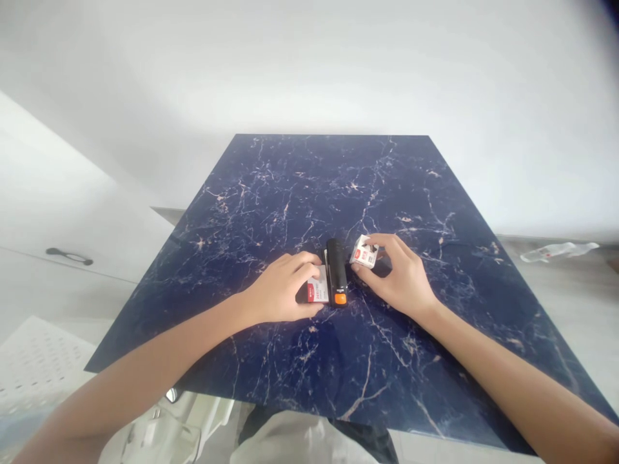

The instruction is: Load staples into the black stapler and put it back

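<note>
A black stapler [337, 270] with an orange end lies lengthwise on the dark blue marbled table, between my two hands. My left hand [285, 287] is curled around a flat red-and-white box [318, 291] right against the stapler's left side, thumb at its near edge and fingers at its far edge. To the right of the stapler, my right hand [399, 274] pinches a small white box [364, 252] with red print, tilted, between thumb and fingers. My left palm hides part of the red-and-white box.
The marbled table [314, 187] reaches back to a white wall. A clear plastic bottle [558, 251] lies beyond its right edge. A black handle [69, 256] shows on a white surface at left. A white perforated piece [39, 361] and a white object with a plug [155, 425] are below left.
</note>
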### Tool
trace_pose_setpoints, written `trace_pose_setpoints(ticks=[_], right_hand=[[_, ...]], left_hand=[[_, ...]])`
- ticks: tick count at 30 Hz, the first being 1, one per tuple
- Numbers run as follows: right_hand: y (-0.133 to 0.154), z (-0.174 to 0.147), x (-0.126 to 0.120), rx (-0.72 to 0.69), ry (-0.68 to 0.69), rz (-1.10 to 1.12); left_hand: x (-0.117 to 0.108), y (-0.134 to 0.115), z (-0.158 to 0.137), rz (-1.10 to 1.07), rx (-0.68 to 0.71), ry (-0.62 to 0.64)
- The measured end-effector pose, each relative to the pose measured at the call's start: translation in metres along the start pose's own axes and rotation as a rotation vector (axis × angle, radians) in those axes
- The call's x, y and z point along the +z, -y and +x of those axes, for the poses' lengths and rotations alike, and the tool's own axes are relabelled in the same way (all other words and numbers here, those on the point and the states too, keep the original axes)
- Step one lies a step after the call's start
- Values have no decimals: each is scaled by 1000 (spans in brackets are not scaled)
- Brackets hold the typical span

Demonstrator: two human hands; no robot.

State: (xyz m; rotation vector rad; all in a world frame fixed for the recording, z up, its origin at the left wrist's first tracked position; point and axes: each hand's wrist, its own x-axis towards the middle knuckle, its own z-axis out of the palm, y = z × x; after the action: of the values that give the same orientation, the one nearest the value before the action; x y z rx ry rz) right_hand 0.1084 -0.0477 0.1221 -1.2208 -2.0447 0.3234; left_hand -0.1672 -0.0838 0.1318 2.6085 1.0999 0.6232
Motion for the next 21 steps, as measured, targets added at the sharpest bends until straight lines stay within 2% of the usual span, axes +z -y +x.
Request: trace_pose_setpoints(ticks=[2, 4, 6, 8, 10, 14, 18, 21], right_hand=[[2, 0, -2, -28, -34, 18], [4, -1, -4, -117, -101, 17], [8, -7, -4, -281, -161, 3], [13, -16, -3, -456, -153, -4], [17, -26, -1, -568, -75, -3], [25, -37, -2, -636, 99, -21], [30, -36, -3, -708, 60, -10], [31, -37, -1, -706, 0, 38]], left_hand=[[0, -2, 0, -20, 19, -81], [0, -6, -1, -65, 42, -204], [1, -12, -2, -125, 73, -322], [2, -19, -4, -194, 95, -387], [3, -28, -7, -257, 94, -413], [1, -42, -9, -296, 37, -434], [-4, -46, -7, -364, -15, -366], [-12, -37, -6, -426, -43, -454]])
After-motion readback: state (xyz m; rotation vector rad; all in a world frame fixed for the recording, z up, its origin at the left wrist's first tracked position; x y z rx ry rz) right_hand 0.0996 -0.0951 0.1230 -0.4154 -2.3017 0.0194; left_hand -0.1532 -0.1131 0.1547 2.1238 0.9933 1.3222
